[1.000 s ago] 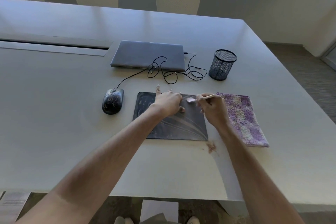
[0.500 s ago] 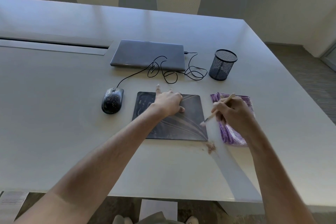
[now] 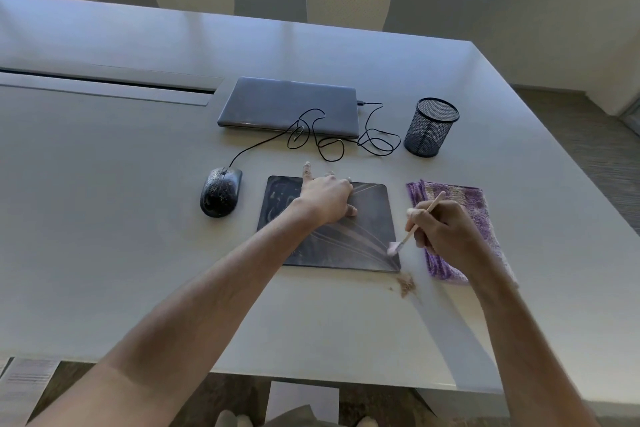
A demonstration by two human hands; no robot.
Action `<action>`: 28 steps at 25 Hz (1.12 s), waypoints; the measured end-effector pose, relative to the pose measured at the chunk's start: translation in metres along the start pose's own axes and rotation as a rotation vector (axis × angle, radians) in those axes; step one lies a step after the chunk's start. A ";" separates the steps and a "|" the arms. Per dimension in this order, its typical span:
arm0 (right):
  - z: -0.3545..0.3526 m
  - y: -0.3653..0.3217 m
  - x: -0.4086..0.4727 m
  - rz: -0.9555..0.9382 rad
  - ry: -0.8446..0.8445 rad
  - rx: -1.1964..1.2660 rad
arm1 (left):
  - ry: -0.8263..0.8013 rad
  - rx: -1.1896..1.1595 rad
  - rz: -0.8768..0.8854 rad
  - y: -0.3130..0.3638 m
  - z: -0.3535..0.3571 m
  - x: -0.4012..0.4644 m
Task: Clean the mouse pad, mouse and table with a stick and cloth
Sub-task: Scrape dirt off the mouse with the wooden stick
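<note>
A dark mouse pad (image 3: 370,218) streaked with pale dust lies on the grey table (image 3: 121,236). My left hand (image 3: 327,199) presses flat on the pad's far middle, fingers spread. My right hand (image 3: 441,230) grips a thin wooden stick (image 3: 417,225), whose pale tip touches the pad's near right corner. A small heap of brown dirt (image 3: 405,284) sits on the table just off that corner. The dusty black mouse (image 3: 221,191) lies left of the pad. A purple cloth (image 3: 464,208) lies right of the pad, partly under my right hand.
A closed grey laptop (image 3: 289,107) sits beyond the pad, with the mouse cable (image 3: 332,140) looped in front of it. A black mesh pen cup (image 3: 431,126) stands at the back right. The table's near edge (image 3: 311,378) is close to me. Chairs stand on the far side.
My right hand swept the stick from the pad's far edge down to its near right corner, drawing dust that way. My left hand stayed put on the pad.
</note>
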State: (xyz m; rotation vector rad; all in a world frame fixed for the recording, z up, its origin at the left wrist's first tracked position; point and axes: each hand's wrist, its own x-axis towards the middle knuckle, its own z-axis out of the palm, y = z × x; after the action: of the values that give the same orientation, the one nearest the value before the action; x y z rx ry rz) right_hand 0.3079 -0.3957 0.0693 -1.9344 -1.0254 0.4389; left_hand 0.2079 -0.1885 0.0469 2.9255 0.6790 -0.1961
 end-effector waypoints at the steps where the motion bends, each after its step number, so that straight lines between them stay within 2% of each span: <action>1: 0.000 -0.001 -0.001 0.017 0.010 -0.047 | -0.004 0.004 0.002 0.000 0.000 0.000; 3: -0.004 -0.004 -0.001 0.039 0.072 -0.152 | -0.014 0.010 0.005 0.000 -0.001 -0.001; 5: -0.005 -0.010 0.000 0.006 0.118 -0.146 | -0.023 0.012 0.006 0.001 -0.002 -0.001; 10: 0.010 -0.023 0.005 -0.104 0.049 -0.069 | -0.003 -0.008 0.043 -0.005 -0.006 -0.006; 13: 0.025 -0.027 0.011 -0.162 0.086 -0.070 | 0.096 -0.084 0.063 -0.021 -0.014 -0.015; 16: 0.045 -0.032 0.020 -0.160 0.136 0.073 | 0.169 -0.226 0.049 -0.060 -0.024 -0.034; 22: 0.088 -0.063 0.047 -0.126 0.043 0.472 | 0.228 -0.331 -0.089 -0.169 -0.022 -0.092; 28: 0.137 -0.099 0.086 -0.115 0.041 0.491 | 0.232 -0.455 -0.196 -0.215 -0.001 -0.124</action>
State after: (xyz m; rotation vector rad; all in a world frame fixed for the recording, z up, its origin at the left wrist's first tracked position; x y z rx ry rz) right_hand 0.2240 -0.2262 0.0836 -1.4350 -0.8963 0.5274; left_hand 0.0022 -0.0495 0.0461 2.4645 0.9067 0.2528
